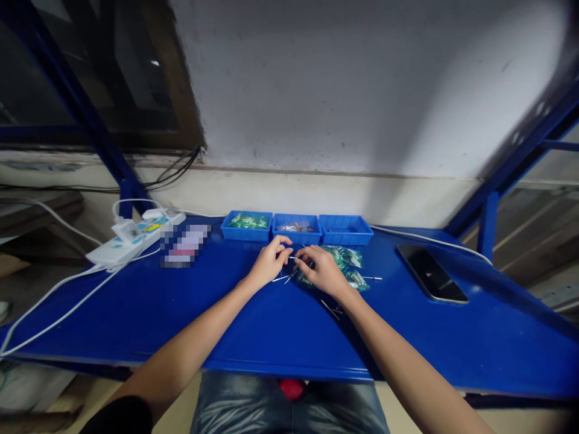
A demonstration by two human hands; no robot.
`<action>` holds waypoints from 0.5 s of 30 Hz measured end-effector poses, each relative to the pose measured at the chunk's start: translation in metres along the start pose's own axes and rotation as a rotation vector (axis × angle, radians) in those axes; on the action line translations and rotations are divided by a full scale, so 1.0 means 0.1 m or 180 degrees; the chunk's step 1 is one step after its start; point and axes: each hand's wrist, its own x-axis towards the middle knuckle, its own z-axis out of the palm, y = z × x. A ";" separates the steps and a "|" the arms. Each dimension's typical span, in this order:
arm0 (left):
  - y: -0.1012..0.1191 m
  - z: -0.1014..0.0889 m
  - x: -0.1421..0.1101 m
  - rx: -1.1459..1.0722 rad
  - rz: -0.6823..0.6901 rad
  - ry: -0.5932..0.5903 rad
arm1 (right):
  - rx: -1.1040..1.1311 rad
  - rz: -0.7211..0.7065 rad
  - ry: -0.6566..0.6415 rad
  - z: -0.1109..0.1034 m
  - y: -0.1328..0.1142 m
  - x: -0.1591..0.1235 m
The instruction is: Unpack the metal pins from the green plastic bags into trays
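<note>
Thin metal rod (293, 258) in gap between the hands, above blue table (244, 337): 9 o'clock from right hand (322, 270) fingertips, about 4 o'clock from left hand (269, 264) fingertips. Right nearer, thumb and finger seem to pinch 1 end; left fingers curled near the other (grip there: can't tell). Long axis roughly 9-to-3 o'clock, far end toward 9; tip type too small to tell.
</note>
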 end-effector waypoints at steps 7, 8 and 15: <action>0.03 -0.07 0.01 0.0370 0.0301 -0.0013 | -0.0102 0.0207 0.0348 0.01 -0.08 0.00; 0.03 -0.09 0.02 0.0503 0.0387 0.0022 | -0.0085 0.0225 0.0381 0.01 -0.07 0.01; 0.02 -0.12 0.04 0.0951 0.0531 0.0086 | 0.0221 0.0291 0.0526 0.07 -0.01 0.00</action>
